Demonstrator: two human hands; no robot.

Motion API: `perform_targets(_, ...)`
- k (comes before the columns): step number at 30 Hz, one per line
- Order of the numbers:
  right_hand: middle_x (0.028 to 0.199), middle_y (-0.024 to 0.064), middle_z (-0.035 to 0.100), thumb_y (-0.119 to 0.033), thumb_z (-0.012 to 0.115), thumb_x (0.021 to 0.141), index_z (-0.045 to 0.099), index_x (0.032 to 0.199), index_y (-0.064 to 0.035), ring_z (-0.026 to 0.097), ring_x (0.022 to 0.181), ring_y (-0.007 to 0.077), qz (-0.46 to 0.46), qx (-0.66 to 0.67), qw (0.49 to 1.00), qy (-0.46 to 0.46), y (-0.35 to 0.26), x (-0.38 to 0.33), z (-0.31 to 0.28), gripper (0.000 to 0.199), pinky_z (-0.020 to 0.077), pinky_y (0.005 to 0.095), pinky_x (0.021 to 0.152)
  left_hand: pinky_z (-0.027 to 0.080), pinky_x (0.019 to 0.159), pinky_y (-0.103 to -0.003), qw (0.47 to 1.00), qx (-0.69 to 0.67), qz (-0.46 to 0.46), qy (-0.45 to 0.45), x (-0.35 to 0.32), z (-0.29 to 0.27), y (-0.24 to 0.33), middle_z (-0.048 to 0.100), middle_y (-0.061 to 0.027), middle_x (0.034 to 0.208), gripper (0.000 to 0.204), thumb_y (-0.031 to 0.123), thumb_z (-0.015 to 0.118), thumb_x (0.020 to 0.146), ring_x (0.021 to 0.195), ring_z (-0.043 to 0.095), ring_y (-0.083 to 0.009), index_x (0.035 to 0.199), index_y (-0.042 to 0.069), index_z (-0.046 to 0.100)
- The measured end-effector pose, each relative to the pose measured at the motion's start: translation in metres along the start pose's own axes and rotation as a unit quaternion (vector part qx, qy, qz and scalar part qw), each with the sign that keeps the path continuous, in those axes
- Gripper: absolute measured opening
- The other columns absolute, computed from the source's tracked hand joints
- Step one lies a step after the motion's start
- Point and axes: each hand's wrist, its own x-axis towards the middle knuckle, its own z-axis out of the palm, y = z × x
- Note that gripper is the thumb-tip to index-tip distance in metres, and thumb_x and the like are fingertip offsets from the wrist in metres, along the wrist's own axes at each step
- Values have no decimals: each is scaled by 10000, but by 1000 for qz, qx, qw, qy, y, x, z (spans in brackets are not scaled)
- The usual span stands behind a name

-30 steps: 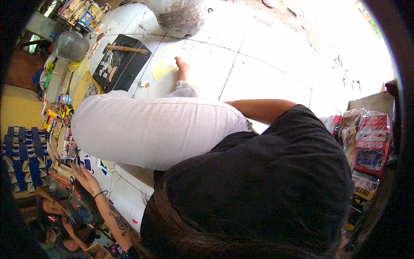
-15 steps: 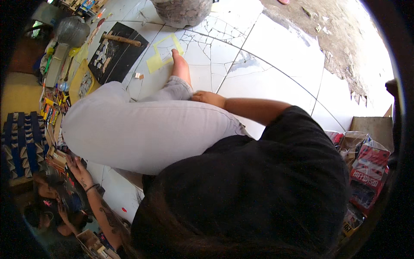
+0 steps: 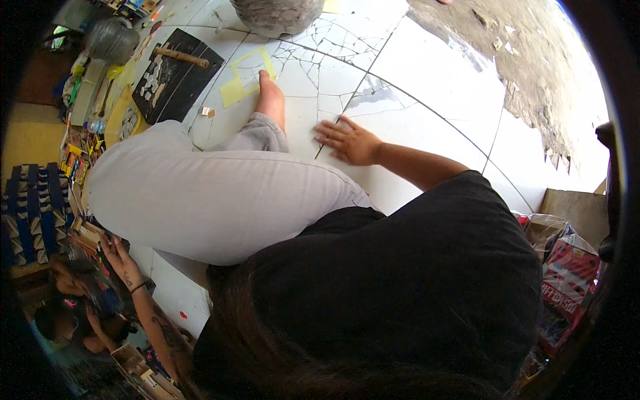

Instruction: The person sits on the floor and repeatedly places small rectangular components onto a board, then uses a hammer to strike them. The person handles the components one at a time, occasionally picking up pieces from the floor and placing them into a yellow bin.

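My right hand point(image 3: 350, 141) is over the cracked white tile floor point(image 3: 460, 120), palm down with its fingers spread and nothing in it. It is just right of my bare foot point(image 3: 270, 101). On the lower left, my left hand point(image 3: 122, 261) reaches out with its fingers stretched, beside wooden pieces point(image 3: 85, 235) and a dark object. Whether it touches them is unclear. Past my bent knee lies a dark board point(image 3: 179, 80) bearing a wooden-handled tool point(image 3: 181, 57) and light broken chips point(image 3: 152, 83). A yellow paper frame point(image 3: 235, 90) lies near my toes.
A grey, rough-surfaced round vessel point(image 3: 280, 17) stands at the far side. Bare ground point(image 3: 493, 40) borders the tiles at upper right. Plastic-wrapped red packages point(image 3: 567, 273) are at right. A yellow tray point(image 3: 123, 113) and colourful small goods line the left; another person point(image 3: 67, 293) appears at lower left.
My right hand has moved right, away from my ankle, and its fingers have spread over the tiles. My left hand stays in about the same place.
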Motion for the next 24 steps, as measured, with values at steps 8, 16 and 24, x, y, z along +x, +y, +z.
perform_targets(8,1407,114,362,-324,517,870,381,1350,-111,315,1316,236,81,520,836,-155,-55,62,26,543,208,439,1096,353,1011,-388,1000,12,6,-7,1,11,10,342,-168,1399,636,385,476,935,1235,404,-279,1430,71,228)
perform_targets(16,1416,123,345,-363,487,871,359,1368,-112,312,1316,223,-71,113,981,-141,-25,15,8,571,220,407,1098,357,1010,-388,993,99,68,13,-8,4,-2,341,-181,1393,619,375,473,938,1239,401,-293,1427,77,240)
perform_targets(24,1371,117,381,-366,447,900,380,1332,-84,310,1291,195,-82,43,987,-129,-28,53,8,520,223,383,1079,329,1023,-392,999,-20,-31,-6,-20,15,-31,347,-164,1401,582,359,446,950,1248,398,-287,1418,68,259)
